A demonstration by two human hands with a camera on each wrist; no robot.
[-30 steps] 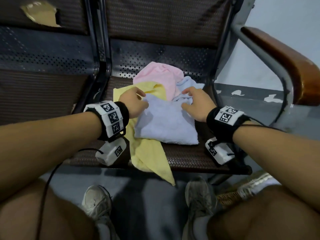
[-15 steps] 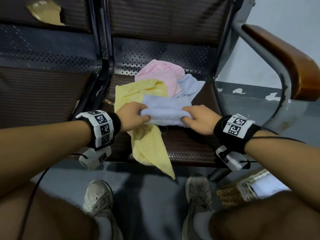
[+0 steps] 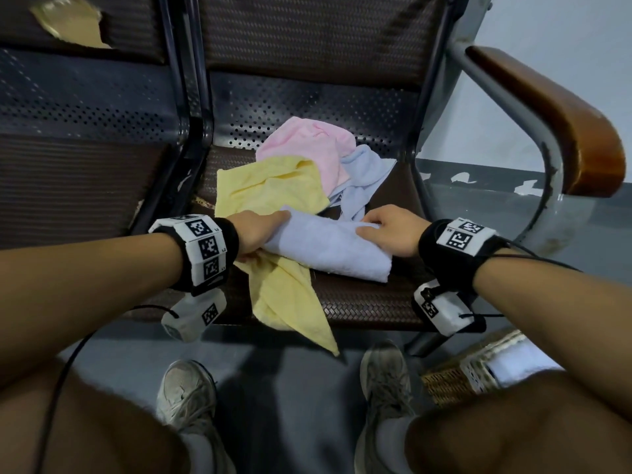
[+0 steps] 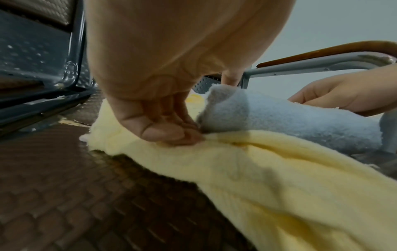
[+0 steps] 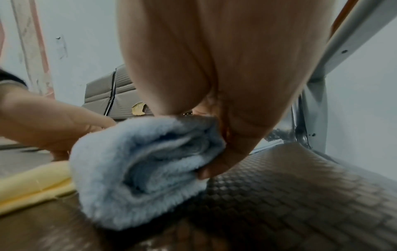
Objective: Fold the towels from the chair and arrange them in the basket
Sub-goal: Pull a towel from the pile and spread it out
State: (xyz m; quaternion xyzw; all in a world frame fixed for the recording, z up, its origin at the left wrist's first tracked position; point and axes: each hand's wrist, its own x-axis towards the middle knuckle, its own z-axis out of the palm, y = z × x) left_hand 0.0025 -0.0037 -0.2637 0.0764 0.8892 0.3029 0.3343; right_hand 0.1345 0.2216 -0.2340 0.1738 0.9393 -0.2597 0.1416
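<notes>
A folded light blue towel (image 3: 328, 249) (image 5: 139, 161) (image 4: 290, 124) lies across the front of the brown woven chair seat (image 3: 362, 304). My left hand (image 3: 260, 230) (image 4: 171, 130) pinches its left end, fingers curled down onto the yellow towel (image 3: 273, 189) (image 4: 279, 178) beneath. My right hand (image 3: 390, 230) (image 5: 217, 163) grips the right end, thumb under and fingers on top. The yellow towel hangs over the seat's front edge. A pink towel (image 3: 307, 145) and another blue towel (image 3: 366, 172) lie crumpled behind. The wicker basket (image 3: 448, 381) stands on the floor at the lower right.
A wooden armrest (image 3: 564, 138) on a grey metal frame curves down on the right. A second seat (image 3: 78, 179) adjoins on the left. My knees and shoes (image 3: 186, 395) fill the floor in front of the chair. Something pale lies in the basket.
Both hands drew the blue towel's far edge toward me, folding it from a flat sheet into a narrow bundle now lying near the seat's front.
</notes>
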